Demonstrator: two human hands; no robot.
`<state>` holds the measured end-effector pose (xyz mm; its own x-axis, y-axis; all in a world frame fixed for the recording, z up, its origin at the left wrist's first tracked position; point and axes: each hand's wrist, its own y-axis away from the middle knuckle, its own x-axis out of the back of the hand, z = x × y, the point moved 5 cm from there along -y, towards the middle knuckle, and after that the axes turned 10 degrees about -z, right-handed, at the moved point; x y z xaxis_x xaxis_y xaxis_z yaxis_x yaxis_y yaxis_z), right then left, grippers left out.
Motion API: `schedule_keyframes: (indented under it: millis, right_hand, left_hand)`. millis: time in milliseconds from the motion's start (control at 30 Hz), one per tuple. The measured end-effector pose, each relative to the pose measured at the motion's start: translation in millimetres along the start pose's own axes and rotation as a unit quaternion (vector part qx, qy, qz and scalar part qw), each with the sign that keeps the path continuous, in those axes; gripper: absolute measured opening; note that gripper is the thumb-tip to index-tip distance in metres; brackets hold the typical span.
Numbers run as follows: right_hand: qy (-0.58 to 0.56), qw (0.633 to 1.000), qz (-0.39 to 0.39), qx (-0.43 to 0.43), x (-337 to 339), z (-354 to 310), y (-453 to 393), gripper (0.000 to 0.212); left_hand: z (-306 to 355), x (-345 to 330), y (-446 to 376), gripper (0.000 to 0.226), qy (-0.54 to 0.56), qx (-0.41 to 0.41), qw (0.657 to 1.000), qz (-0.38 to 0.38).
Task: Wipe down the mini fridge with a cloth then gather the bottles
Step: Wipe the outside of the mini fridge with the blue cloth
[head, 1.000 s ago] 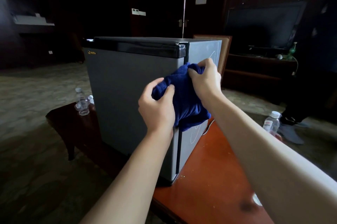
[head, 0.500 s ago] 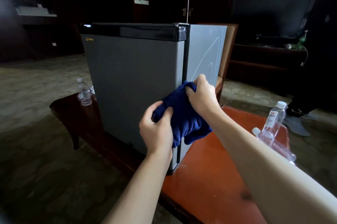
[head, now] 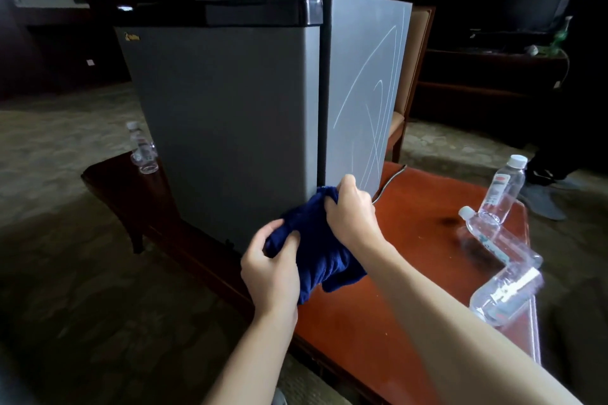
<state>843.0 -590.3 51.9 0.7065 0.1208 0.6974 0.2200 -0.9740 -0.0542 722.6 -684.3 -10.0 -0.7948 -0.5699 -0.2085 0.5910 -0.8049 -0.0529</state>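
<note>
Both hands, L [head: 271,269] & R [head: 352,213], grip blue cloth [head: 316,250] at mini fridge [head: 230,128] bottom corner

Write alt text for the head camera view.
Both hands, left hand and right hand, grip a blue cloth against the lower corner of a grey mini fridge on a wooden table. Water bottles stand and lie nearby.

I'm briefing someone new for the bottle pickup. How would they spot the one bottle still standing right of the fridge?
Start at the grey mini fridge on the reddish wooden table, then look along the table's far right edge. The standing bottle is clear plastic with a white cap and a red-and-white label. Its two neighbours, one lying bottle just in front and another lying bottle nearer still, both lie on their sides.
</note>
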Motion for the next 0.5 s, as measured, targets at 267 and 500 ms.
schedule_keyframes:
  millis: [267, 500]
  right_hand:
    - [0.031, 0.993, -0.076, -0.084, -71.1, 73.4, 2.2, 0.014]
    - [-0.005, 0.975, -0.137, -0.175, -123.3, 123.7, 12.6, 0.017]
  left_hand:
    - [-68.7, 20.1, 7.1, 0.022, -0.105, 0.102, 0.989, 0.032]
    - [-101.3, 43.9, 9.9, 0.016, -0.197, 0.201, 0.959, 0.014]
